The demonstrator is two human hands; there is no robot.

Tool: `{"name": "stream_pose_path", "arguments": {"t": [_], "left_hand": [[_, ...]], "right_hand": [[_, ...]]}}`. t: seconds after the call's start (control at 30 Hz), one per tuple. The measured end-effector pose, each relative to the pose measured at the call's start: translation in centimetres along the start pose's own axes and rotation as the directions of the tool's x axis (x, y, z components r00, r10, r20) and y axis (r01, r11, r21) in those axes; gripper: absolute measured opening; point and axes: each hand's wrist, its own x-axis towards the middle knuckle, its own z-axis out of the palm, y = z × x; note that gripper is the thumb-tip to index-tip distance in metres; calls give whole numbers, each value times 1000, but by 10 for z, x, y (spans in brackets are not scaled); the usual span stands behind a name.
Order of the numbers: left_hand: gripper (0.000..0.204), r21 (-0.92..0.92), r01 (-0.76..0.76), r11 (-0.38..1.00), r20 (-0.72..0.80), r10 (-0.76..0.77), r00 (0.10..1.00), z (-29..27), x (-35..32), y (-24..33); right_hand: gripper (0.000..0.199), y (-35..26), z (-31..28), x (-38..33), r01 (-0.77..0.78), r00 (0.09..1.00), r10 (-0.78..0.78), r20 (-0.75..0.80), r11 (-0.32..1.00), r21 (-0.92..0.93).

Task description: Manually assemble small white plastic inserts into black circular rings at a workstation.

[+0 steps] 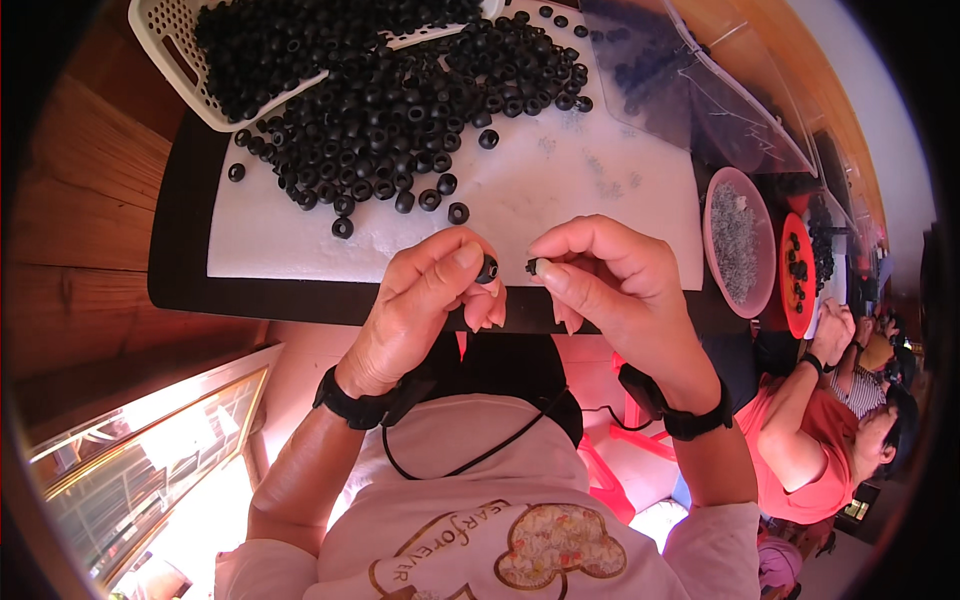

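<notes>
White printed cloth shirt (455, 510) lies nearest; beyond, the left hand (428, 283) pinches a round black bead-like piece (488, 268), the right hand (622, 278) a small black part (532, 267), above the dark table (330, 302)'s near edge. Both seem light, stiff, perhaps slippery; grip their sides.

You wear a white short-sleeved shirt (450, 500) with a gold-edged, flower-patterned rounded patch (560, 545), two black wrist straps (348, 403), and a thin black cable (500, 447).

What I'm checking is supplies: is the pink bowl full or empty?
The pink bowl is partly full: grey pieces inside, bare wall showing.
</notes>
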Motion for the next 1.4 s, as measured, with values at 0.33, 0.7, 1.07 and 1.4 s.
{"name": "stream_pose_path", "arguments": {"t": [0.33, 0.7, 1.07, 1.4], "left_hand": [[33, -1, -16, 1000, 18, 16, 1000, -2, 0, -1], [32, 77, -19, 997, 13, 18, 1000, -2, -2, 0], [44, 210, -79, 975, 23, 76, 997, 1, -3, -1], [49, 414, -111, 904, 47, 100, 994, 4, -3, -1]], "right_hand": [[11, 1, 7, -8, 152, 988, -156, -6, 972, -181], [18, -3, 11, -3, 523, 833, -530, 157, 664, -534], [21, 3, 11, -3, 583, 767, -611, 198, 533, -613], [20, 3, 8, -6, 545, 803, -555, 219, 533, -647]]}}
